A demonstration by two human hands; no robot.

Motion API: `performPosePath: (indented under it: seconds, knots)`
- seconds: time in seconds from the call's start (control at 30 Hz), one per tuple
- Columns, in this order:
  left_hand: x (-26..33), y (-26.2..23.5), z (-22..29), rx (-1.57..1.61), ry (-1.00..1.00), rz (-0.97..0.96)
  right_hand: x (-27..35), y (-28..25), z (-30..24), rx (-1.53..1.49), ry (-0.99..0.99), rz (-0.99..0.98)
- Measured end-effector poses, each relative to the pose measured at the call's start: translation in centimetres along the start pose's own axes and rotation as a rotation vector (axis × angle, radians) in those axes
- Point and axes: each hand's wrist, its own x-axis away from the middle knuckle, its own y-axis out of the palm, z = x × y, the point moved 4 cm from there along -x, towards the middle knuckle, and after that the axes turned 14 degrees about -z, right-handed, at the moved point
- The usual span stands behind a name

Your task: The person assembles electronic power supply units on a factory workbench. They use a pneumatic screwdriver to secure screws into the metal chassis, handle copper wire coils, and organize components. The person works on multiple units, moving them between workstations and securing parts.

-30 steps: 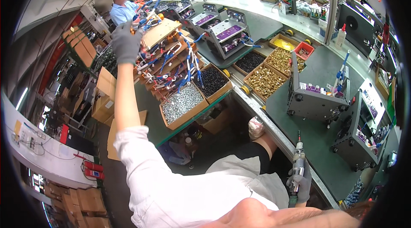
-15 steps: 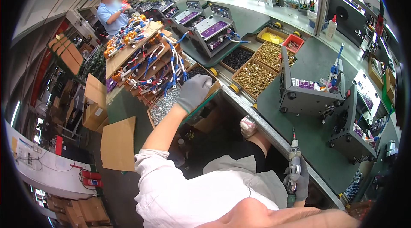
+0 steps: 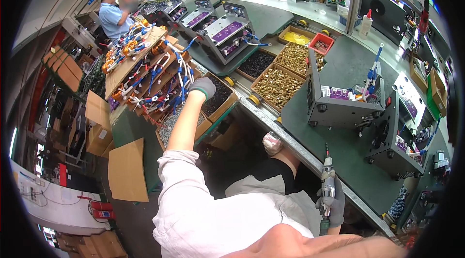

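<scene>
A: ok, what's the right hand [image 3: 335,204] holding down there?

B: A slim power driver [image 3: 328,185], near the metal rail [image 3: 300,149]. It's showing a shiny silver barrel and a dark green tail end, with a thin bit sticking out the front and a reddish section glowing near the tip of it. Gray-gloved fingers are wrapping around the barrel and pressing in on it.

A: Nice. And the left hand [image 3: 204,86]?

B: Also gloved, and it's reaching out over the left side of a cardboard box [image 3: 225,108] of small black parts [image 3: 220,94], all heaped loose. The back of the hand is hiding the fingers, so I honestly can't tell if they're pinching anything. Silver screws [image 3: 169,125] are filling the next box over, and white-and-blue leads [image 3: 180,76] are hanging just beside the hand.

A: Anything farther out?

B: Yeah, brass-colored fittings [image 3: 277,86] are piling up in a box across the rail, a dark gray metal unit [image 3: 231,55] with a purple board is standing behind those, and a person in light blue [image 3: 111,18] is standing way off at the left.
</scene>
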Motion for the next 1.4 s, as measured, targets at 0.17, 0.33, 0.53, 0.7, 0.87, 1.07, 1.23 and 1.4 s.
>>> performPosePath:
  seconds: [0.17,0.33,0.53,0.7,0.87,1.07,1.23,1.4]
  knots:
    - [2.5,2.6,0.1,0.206,0.069,0.168,-0.2,-0.1,-0.1,0.009,0.012,-0.029]
    - [2.7,3.3,-2.5,0.554,0.148,0.475,-0.2,0.0,-0.4,0.006,0.015,-0.021]
    - [3.2,3.5,-4.0,1.966,0.304,0.235,-0.1,0.6,-0.4,-0.002,-0.002,0.003]
    - [2.4,5.4,-4.8,2.535,0.435,0.014,-0.2,0.8,-0.3,0.013,0.0,0.013]
    - [5.4,2.8,-1.3,2.683,0.332,0.154,0.1,0.9,0.0,0.03,-0.001,-0.001]
    - [2.8,4.6,-2.2,2.697,0.791,0.001,0.7,1.9,-0.4,0.027,-0.008,-0.019]
    - [8.7,3.1,5.3,2.551,0.745,-0.308,0.4,3.3,-2.1,-0.015,-0.031,-0.081]
    - [14.3,5.6,17.6,2.311,0.994,-0.918,0.5,5.1,-5.1,0.001,-0.057,-0.205]
